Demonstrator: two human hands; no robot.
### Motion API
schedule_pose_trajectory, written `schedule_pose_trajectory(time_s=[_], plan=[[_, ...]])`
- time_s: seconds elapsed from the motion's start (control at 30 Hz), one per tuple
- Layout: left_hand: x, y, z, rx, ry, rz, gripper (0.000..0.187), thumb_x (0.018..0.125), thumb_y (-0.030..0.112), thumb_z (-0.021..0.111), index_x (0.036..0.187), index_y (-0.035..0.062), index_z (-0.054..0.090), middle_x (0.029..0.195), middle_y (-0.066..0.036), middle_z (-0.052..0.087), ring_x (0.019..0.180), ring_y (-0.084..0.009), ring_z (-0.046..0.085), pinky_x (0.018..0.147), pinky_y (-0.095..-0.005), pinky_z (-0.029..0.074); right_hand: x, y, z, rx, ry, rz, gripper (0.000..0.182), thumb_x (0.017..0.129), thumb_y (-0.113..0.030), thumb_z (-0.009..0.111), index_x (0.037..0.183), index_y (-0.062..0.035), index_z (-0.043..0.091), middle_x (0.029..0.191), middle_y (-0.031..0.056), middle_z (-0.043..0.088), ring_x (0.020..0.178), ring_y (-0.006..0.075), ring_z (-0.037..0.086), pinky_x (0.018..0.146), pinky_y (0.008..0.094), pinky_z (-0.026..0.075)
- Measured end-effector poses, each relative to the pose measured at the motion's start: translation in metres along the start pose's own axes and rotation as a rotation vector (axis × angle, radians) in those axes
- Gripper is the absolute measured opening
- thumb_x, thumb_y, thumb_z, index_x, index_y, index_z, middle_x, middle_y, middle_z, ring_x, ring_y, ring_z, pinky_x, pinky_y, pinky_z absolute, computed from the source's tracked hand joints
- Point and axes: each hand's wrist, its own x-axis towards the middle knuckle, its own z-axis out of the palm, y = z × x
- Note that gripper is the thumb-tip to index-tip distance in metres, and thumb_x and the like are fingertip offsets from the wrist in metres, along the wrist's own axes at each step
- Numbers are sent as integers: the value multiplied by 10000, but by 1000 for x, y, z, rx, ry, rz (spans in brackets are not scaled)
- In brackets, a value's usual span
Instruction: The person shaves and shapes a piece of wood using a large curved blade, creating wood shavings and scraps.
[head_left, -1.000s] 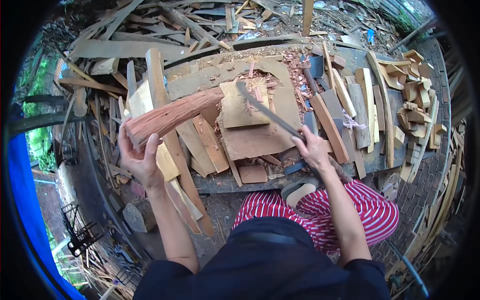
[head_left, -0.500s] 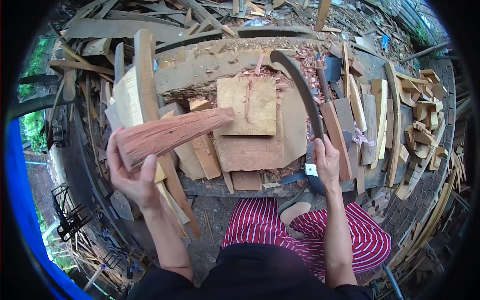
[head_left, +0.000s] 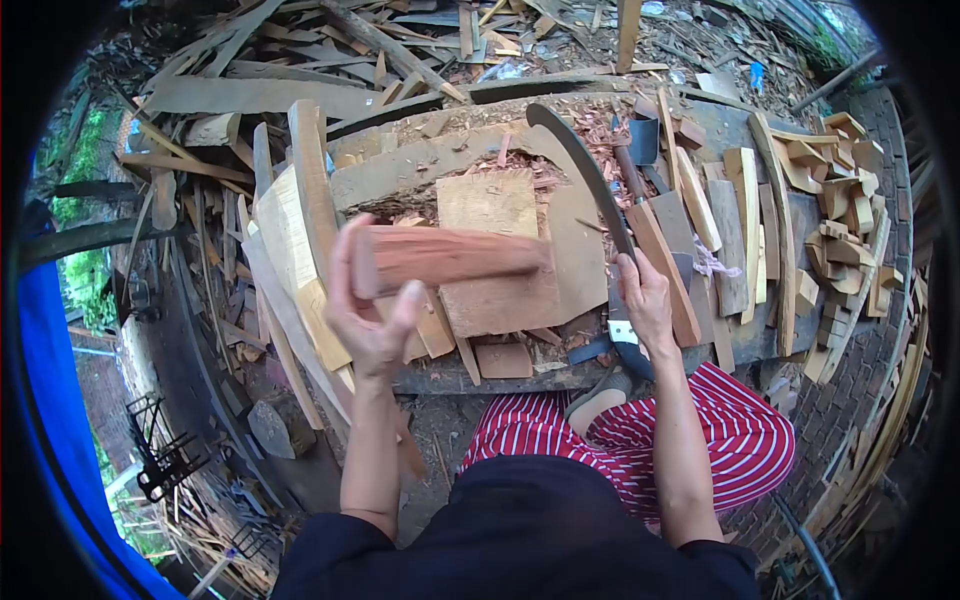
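My left hand [head_left: 372,325] grips the left end of a reddish wood block [head_left: 455,254], its thumb on the near side. The block is tilted a little and slightly blurred, its right end above a pale wooden board [head_left: 490,200] on the workbench. Held in my closed right hand [head_left: 645,300] is a machete [head_left: 578,160] with a long, dark, curved blade pointing up and away. A white collar [head_left: 622,330] shows below that hand, near the machete's dark handle. How the fingers wrap round the machete is partly hidden.
Several wood pieces [head_left: 742,190] lie on the bench's right side, beside a heap of small cut blocks [head_left: 845,230]. Long planks [head_left: 315,190] lean at the left. Reddish chips [head_left: 590,140] litter the far side, and scrap wood [head_left: 250,95] is piled beyond.
My left hand has moved right with the wood block, which has turned nearer to level, its right end now farther over the board. My right hand keeps hold of the machete.
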Motion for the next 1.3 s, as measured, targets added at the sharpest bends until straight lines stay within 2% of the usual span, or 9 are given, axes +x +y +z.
schedule_pose_trajectory(time_s=[0.1, 0.23, 0.37, 0.6, 0.73, 0.97, 1.03, 1.17, 1.3], plan=[[19, 14, -24, 82, 44, 70, 737, 698, 140, 662, 1364, -59, 418, 1328, -167, 499, 1181, -242, 528, 984, -363, 456, -1, -7, 1, 9, 17, -31, 384, 981, -343, 531, 1051, 25, 616, 569, 135, 463, 479, 224, 456, 496, 358, 380], [29, 25, -25, 256, -135, 13, 712, 724, 88, 669, 1384, -14, 418, 1331, -131, 514, 1183, -230, 535, 1014, -364, 429, -8, -18, 21, -148, -21, -251, 277, 970, -275, 529, 1096, -29, 556, 707, 230, 610, 642, 396, 622, 568, 459, 456], [21, 18, -23, 319, -139, 98, 630, 780, 139, 706, 1339, -3, 450, 1245, -168, 564, 1153, -226, 558, 937, -340, 471, -20, -50, 37, -187, -66, -369, 184, 951, -197, 544, 1089, -76, 535, 746, 219, 639, 667, 411, 634, 546, 496, 489], [15, 22, -25, 284, -99, 8, 461, 778, 221, 789, 1099, -34, 577, 791, -80, 670, 693, -104, 619, 630, -273, 511, -21, -154, 44, -100, -34, -706, 248, 931, -121, 559, 1147, -30, 478, 638, 206, 590, 557, 399, 596, 481, 497, 444], [3, 27, -29, 349, -120, -96, 398, 782, 195, 787, 1041, -44, 601, 788, -69, 667, 694, -65, 597, 619, -251, 510, -33, -198, 28, -73, -53, -739, 196, 924, -156, 534, 1082, -67, 459, 614, 175, 600, 572, 384, 623, 459, 454, 489], [-13, 18, -34, 201, 42, -98, 326, 777, 207, 787, 868, -34, 589, 712, -57, 656, 647, -62, 576, 565, -247, 465, -6, -99, 62, -478, -176, -594, 165, 929, -155, 470, 1083, -94, 468, 609, 165, 612, 576, 368, 639, 476, 486, 493], [-10, 28, -35, 484, -45, -71, 337, 766, 224, 791, 854, -32, 590, 683, -64, 640, 650, -69, 597, 562, -274, 476, -7, -127, 58, -441, -280, -543, 220, 953, -224, 514, 1113, -77, 478, 621, 193, 610, 566, 401, 614, 484, 517, 463], [1, 41, -17, 592, -79, 131, 343, 727, 227, 788, 841, -15, 572, 582, -102, 560, 486, -170, 550, 495, -302, 441, -17, -152, 49, -278, -156, -721, 196, 951, -226, 515, 1066, -70, 479, 616, 198, 609, 564, 409, 613, 489, 525, 464], [1, 37, -27, 661, -121, 92, 390, 732, 229, 764, 927, -28, 543, 593, -162, 575, 521, -265, 626, 507, -361, 467, 1, -96, 67, -503, -221, -414, 171, 959, -245, 492, 1045, -98, 477, 600, 205, 604, 559, 421, 612, 487, 535, 473]])
